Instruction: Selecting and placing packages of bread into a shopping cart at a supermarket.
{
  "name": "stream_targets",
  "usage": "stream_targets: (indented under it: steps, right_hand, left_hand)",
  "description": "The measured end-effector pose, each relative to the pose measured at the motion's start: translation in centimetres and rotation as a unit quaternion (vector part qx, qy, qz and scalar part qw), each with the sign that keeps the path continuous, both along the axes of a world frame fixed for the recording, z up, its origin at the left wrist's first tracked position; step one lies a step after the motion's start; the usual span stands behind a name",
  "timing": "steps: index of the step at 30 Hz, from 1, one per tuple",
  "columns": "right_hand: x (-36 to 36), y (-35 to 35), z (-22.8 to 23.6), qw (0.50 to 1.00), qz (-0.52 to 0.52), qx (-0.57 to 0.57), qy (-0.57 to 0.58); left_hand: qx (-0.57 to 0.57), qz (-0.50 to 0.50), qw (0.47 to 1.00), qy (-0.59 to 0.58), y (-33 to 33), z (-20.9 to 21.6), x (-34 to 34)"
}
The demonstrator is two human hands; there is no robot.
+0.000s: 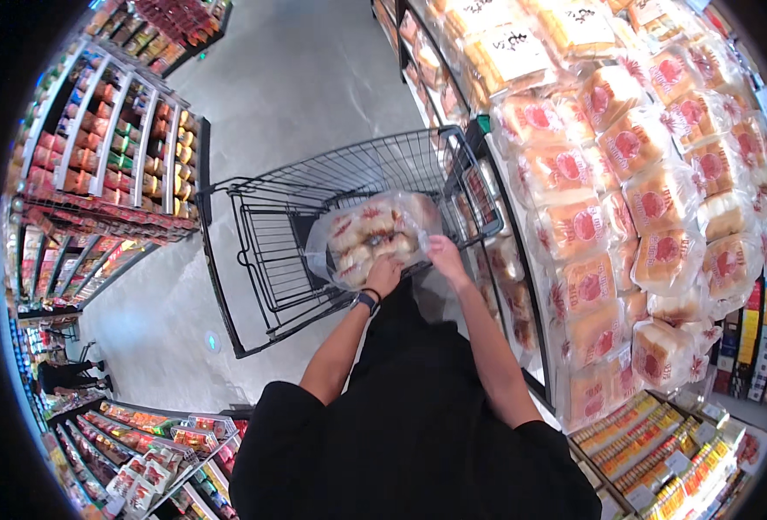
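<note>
A clear plastic bag of bread rolls (368, 232) with red print is in front of me, over the basket of a black wire shopping cart (271, 221). My left hand (384, 274), a dark watch at its wrist, grips the near side of the bag with fingers curled against it. At the bag's right end, my right hand (443, 256) pinches the loose plastic. The bag hides part of the cart's inside, so I cannot tell whether it rests on the bottom. Another browned bread piece (422, 211) shows just behind the bag's right side.
On the right, a display stacks many bagged loaves (652, 204), with lower shelves beside the cart. Shelves of packaged goods (106, 139) stand at the left, and a snack rack (154, 464) at the lower left. Grey floor (288, 69) runs ahead. Small boxed goods (661, 451) fill a lower-right shelf.
</note>
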State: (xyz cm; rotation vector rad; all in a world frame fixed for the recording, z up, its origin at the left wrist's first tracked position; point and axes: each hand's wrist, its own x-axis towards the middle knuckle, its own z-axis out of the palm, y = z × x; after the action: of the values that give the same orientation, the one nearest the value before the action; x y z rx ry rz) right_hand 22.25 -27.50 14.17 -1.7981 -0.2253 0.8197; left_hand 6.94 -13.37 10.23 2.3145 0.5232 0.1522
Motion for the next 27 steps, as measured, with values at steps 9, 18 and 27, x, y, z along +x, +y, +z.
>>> stream_targets:
  steps: [9, 18, 27]
  right_hand:
    - [-0.7, -0.2, -2.7, 0.992, 0.103, 0.07, -0.016]
    - [-3.2, -3.2, 10.7, 0.929, 0.082, 0.075, -0.352]
    - [-6.5, -7.8, 42.9, 0.786, 0.176, 0.395, -0.441]
  left_hand:
    - [-0.015, 0.059, 0.998, 0.015, -1.9, 4.4, -3.3]
    - [-0.215, 0.048, 0.974, 0.047, 1.8, 1.8, -6.8]
    - [-0.01, 0.034, 0.992, 0.123, 14.2, -5.3, -5.7]
